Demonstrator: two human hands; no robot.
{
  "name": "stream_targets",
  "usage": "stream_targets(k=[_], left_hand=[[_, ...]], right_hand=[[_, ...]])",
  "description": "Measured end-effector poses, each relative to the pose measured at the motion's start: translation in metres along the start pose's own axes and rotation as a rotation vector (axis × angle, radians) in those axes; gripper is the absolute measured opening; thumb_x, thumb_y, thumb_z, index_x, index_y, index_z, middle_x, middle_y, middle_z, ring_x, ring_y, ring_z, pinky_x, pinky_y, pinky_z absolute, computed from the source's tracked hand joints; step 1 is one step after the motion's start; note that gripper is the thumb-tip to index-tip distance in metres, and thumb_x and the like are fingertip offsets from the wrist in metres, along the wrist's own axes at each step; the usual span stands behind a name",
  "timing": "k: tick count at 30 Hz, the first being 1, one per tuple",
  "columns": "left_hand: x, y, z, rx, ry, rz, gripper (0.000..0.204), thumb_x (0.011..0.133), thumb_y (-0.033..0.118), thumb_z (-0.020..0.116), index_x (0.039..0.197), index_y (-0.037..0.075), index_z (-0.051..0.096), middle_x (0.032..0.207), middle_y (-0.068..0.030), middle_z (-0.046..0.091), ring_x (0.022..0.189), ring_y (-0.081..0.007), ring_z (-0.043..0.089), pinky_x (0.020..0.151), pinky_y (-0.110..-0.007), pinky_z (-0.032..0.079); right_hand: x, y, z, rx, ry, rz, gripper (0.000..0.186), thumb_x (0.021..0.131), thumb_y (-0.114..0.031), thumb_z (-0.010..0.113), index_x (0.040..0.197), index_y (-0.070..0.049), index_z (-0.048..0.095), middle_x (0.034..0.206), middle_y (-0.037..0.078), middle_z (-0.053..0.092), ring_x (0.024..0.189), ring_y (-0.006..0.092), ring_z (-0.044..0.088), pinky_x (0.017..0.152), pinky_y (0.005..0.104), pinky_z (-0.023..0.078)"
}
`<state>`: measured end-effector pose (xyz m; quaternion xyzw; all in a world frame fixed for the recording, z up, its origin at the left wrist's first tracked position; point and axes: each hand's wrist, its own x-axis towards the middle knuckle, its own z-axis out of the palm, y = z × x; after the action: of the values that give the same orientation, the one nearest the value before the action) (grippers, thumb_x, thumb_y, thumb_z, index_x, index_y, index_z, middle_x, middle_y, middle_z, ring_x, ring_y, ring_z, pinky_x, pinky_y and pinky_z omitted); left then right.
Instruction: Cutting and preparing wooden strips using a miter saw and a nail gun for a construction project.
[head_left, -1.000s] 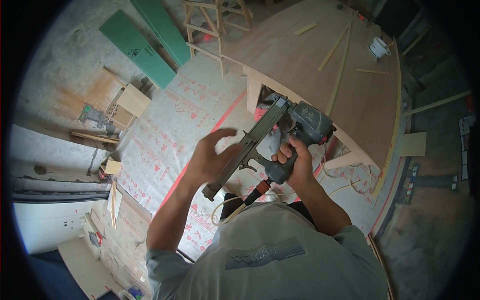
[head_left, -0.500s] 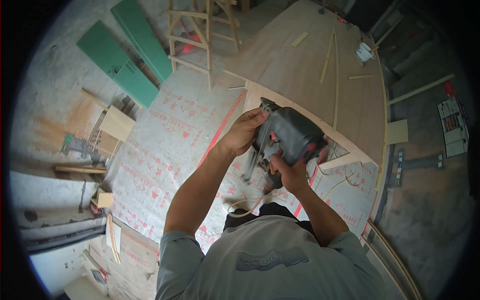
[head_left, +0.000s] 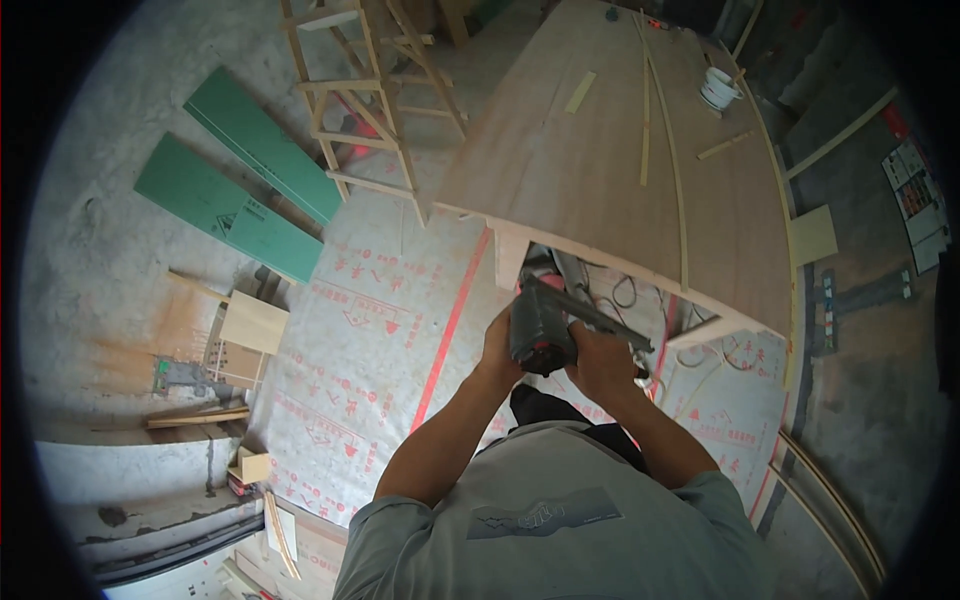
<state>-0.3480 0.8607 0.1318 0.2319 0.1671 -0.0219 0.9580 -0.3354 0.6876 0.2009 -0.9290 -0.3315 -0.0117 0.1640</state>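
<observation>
I hold a dark grey nail gun (head_left: pixel 541 325) low before me, its body toward me and its long magazine slanting to the right. My left hand (head_left: pixel 499 343) is closed on the left side of its body, fingers partly hidden behind it. My right hand (head_left: pixel 600 362) grips it on the right, under the magazine. Just beyond the gun stands a large plywood worktable (head_left: pixel 550 170), with cords (head_left: pixel 624 292) and other items visible in the opening beneath its front edge. Thin wooden strips (head_left: pixel 676 200) and a white round container (head_left: pixel 718 92) lie on the tabletop.
A wooden stepladder or trestle (head_left: pixel 375 85) stands left of the table. Green boards (head_left: pixel 215 205) lie on the concrete at the left, with wood offcuts (head_left: pixel 250 325) nearer me. Printed protective sheeting (head_left: pixel 360 370) covers the floor around me. Long curved strips (head_left: pixel 830 510) lie at the lower right.
The nail gun has swung round: its magazine, earlier at the left, now points right. My left hand moved from open beside the gun onto it, and both hands have since dropped lower with it.
</observation>
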Motion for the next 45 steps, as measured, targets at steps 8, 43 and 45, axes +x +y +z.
stream_targets(k=[8, 43, 45], left_hand=[[0.126, 0.045, -0.036, 0.208, 0.290, -0.066, 0.032, 0.099, 0.010, 0.053, 0.127, -0.005, 0.053, 0.120, -0.0195, 0.063, 0.100, -0.0291, 0.068, 0.093, -0.042, 0.056], [0.552, 0.404, -0.130, 1.420, -0.332, 0.581, 0.016, 0.091, 0.013, 0.068, 0.104, 0.003, 0.072, 0.094, -0.0123, 0.069, 0.080, -0.0218, 0.067, 0.076, -0.033, 0.053], [0.545, 0.486, -0.126, 1.464, -0.278, 0.663, 0.017, 0.093, 0.013, 0.066, 0.106, 0.003, 0.071, 0.093, -0.0122, 0.071, 0.080, -0.0203, 0.068, 0.077, -0.032, 0.053]], right_hand=[[0.078, 0.070, -0.003, 0.217, -0.145, 0.333, 0.040, 0.082, -0.028, 0.073, 0.112, -0.010, 0.054, 0.090, 0.022, 0.071, 0.085, 0.0410, 0.070, 0.073, 0.0526, 0.055], [0.109, -0.317, 0.360, 0.668, 0.014, 1.830, 0.032, 0.084, -0.029, 0.065, 0.099, -0.001, 0.072, 0.095, 0.024, 0.073, 0.093, 0.0397, 0.072, 0.083, 0.0490, 0.056], [0.141, -0.294, 0.378, 0.692, 0.005, 1.716, 0.032, 0.084, -0.029, 0.065, 0.099, -0.001, 0.072, 0.095, 0.024, 0.073, 0.093, 0.0397, 0.072, 0.083, 0.0490, 0.056]])
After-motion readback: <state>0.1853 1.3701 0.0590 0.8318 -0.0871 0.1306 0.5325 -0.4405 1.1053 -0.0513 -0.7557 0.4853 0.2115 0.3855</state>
